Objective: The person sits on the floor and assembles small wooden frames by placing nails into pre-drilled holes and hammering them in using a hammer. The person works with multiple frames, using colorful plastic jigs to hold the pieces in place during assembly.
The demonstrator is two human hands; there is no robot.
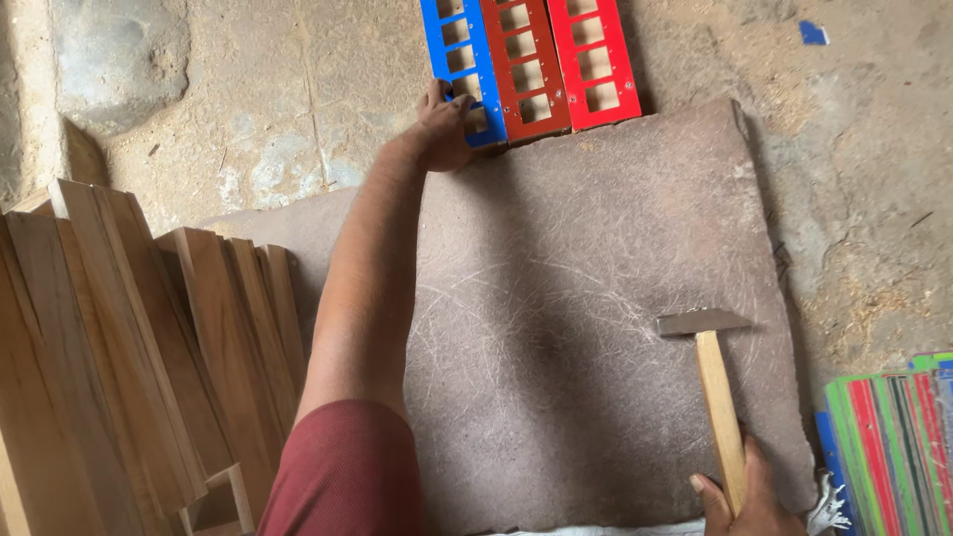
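Note:
My left hand (445, 127) reaches far forward and grips the near end of a blue board with square cut-outs (460, 55). Right beside it lie a dark red cut-out board (524, 62) and a bright red one (593, 58), all at the far edge of a brown fibre mat (596, 298). My right hand (751, 501) at the bottom edge holds the wooden handle of a hammer (717, 387), whose steel head rests on the mat.
Stacked wooden planks (119, 337) fill the left side. A pile of coloured strips, green, red and blue (893, 437), lies at the lower right. The floor around is rough concrete (298, 119) with dust and a blue scrap (812, 33).

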